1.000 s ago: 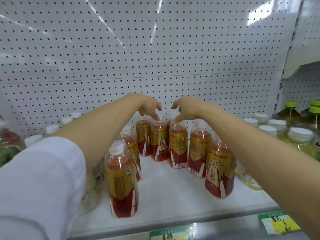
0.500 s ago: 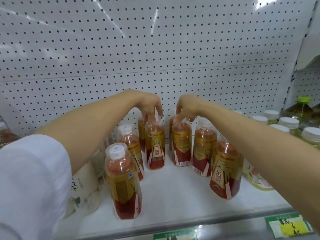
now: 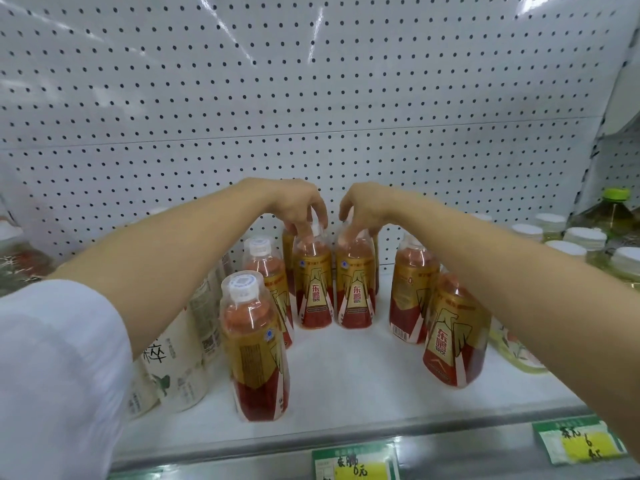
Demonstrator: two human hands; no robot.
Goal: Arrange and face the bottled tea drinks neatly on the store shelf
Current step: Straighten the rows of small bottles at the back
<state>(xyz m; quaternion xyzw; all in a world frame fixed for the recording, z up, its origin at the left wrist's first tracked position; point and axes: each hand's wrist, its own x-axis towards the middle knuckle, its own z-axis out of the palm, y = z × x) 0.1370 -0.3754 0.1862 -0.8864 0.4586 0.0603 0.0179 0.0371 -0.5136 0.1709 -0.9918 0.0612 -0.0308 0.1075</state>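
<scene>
Fingers (image 3: 320, 216) of left hand (image 3: 298, 206) pinch left bottle (image 3: 313, 282) | right hand (image 3: 363, 209) pinches right bottle (image 3: 356, 285)

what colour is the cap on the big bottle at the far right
Green, on the yellowish bottle; the head view shows it.

Retail shop, drinks aisle.
You face a white store shelf (image 3: 346, 393) backed by perforated pegboard (image 3: 311, 98). Its front rail carries green-and-yellow price tags (image 3: 353, 462) with handwritten prices. The same red-and-gold bottled tea drinks (image 3: 254, 348) stand there in multiples, pale-labelled bottles (image 3: 173, 362) to your left and white-capped and green-capped bottles (image 3: 585, 237) to your right, grouped by product as shop stock.
</scene>
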